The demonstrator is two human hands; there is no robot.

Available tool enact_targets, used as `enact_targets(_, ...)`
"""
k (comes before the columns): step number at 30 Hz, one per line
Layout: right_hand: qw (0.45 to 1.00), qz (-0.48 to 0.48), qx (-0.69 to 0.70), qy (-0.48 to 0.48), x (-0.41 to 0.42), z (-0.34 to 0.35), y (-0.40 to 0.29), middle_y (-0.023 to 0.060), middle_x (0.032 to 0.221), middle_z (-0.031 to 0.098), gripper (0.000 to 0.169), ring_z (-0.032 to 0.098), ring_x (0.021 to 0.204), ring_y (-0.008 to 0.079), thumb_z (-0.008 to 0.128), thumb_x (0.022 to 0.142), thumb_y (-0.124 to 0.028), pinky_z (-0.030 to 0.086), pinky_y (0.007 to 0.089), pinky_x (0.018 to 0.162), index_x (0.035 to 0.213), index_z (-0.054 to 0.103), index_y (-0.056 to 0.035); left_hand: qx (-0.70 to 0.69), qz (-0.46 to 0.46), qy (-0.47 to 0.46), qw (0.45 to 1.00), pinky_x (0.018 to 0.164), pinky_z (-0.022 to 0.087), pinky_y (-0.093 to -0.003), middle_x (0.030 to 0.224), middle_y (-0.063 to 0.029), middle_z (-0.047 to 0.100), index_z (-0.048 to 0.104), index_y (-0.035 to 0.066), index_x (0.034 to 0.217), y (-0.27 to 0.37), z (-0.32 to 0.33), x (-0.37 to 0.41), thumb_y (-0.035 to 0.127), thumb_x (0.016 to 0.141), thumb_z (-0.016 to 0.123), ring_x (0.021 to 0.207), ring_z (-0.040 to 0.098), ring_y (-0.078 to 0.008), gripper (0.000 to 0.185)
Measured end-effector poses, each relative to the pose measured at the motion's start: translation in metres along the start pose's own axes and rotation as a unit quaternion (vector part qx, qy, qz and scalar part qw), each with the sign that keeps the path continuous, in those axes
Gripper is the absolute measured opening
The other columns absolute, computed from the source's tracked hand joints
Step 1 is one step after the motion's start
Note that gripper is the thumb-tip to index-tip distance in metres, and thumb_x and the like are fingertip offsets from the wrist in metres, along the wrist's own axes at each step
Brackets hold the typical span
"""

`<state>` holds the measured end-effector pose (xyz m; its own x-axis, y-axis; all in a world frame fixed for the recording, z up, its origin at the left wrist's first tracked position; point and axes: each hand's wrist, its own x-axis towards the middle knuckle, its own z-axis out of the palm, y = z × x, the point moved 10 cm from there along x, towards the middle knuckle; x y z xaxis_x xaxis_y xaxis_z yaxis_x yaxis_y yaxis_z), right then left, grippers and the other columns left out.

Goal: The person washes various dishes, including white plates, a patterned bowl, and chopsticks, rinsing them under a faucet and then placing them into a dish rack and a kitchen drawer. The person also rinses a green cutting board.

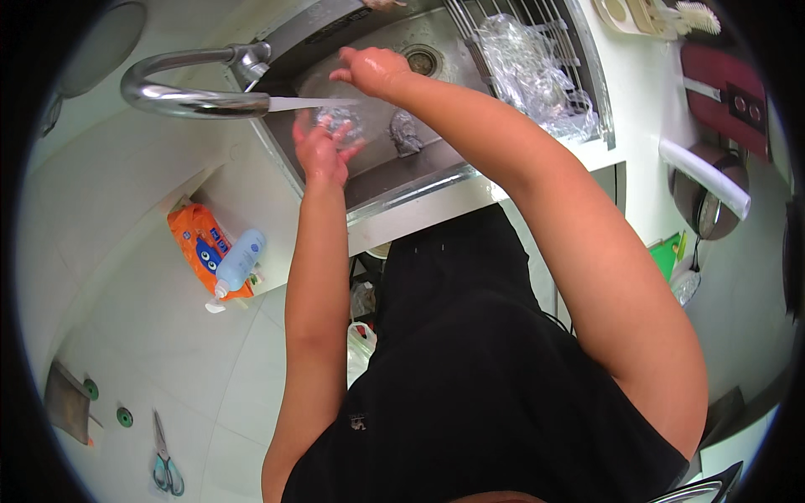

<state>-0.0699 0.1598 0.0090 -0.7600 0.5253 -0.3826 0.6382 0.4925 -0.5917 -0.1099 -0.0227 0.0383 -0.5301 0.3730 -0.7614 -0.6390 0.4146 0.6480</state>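
Observation:
Water runs from the chrome faucet (195, 100) into the stainless steel sink (402, 182). Palm up below the stream is my left hand (321, 151), its fingers spread around a clear, glistening mass (339, 122). Splash and blur hide whether that is clear plastic or only water, and whether the hand grips it. My right hand (374, 69) is wet and hovers over the basin beside the drain (422, 61). Its fingers are apart and nothing shows between them. On the basin floor lies a crumpled, shiny piece (405, 133), apparently clear plastic.
Crumpled clear plastic (528, 75) covers part of a metal rack (468, 31) at the sink's right. An orange packet (195, 232) and a blue pump bottle (242, 258) occupy the left counter. Scissors (165, 462) hang lower left. Pans (707, 188) hang at right.

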Motion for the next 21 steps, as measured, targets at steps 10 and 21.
enact_targets(10, 0.547, 0.166, 0.819, 0.039, -0.097, 0.050, 0.025, 0.0174, 0.152, 0.046, 0.084, 0.052, 0.135, 0.0331, 0.066, 0.085, -0.012, 0.047, 0.0473, 0.109, 0.161, 0.030, -0.0181, 0.299, 0.087, -0.028, 0.950, 0.096, 0.054, -0.0574, 0.152, -0.0202, 0.044, 0.034, 0.006, 0.152, -0.001, 0.004, 0.092, 0.022, 0.099, 0.063, 0.122, 0.062, -0.0381, 0.063)
enact_targets(21, 0.492, 0.269, 0.807, 0.188, -0.111, 0.051, 0.037, 0.0123, 0.163, 0.038, 0.098, 0.039, 0.147, 0.0351, 0.082, 0.081, -0.048, 0.035, 0.0735, 0.106, 0.161, 0.031, -0.0242, 0.458, 0.228, -0.403, 0.759, 0.128, 0.008, -0.0422, 0.172, -0.0183, 0.001, 0.000, 0.001, 0.164, -0.007, 0.126, 0.047, 0.053, 0.110, 0.030, 0.159, 0.005, -0.0312, 0.081)
